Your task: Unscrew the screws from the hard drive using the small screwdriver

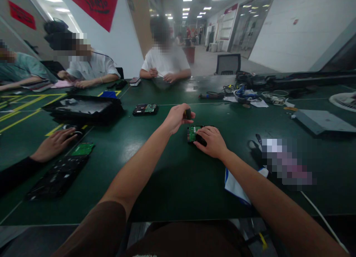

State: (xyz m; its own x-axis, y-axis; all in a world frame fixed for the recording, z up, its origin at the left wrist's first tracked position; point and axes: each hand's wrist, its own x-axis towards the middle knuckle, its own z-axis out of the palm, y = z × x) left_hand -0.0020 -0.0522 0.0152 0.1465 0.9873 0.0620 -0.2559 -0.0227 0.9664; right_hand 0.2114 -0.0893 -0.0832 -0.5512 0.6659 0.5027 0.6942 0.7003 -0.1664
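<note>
My left hand [179,119] is closed around the dark handle of what looks like a screwdriver [188,113], held upright over the left end of a hard drive [191,134]. Whether its tip touches the drive is too small to make out. The hard drive lies flat on the green table, its green circuit board facing up. My right hand [213,141] grips the drive from the right, fingers over its top and thumb at the near side, hiding much of it.
Another hard drive [145,109] lies beyond my left forearm. At left are a black tray [83,107], dark drives [58,175], a green circuit board [83,149] and a co-worker's hand [57,144]. Cables [246,94], a silver metal case [325,122] and a blue-white cloth [236,186] lie rightward.
</note>
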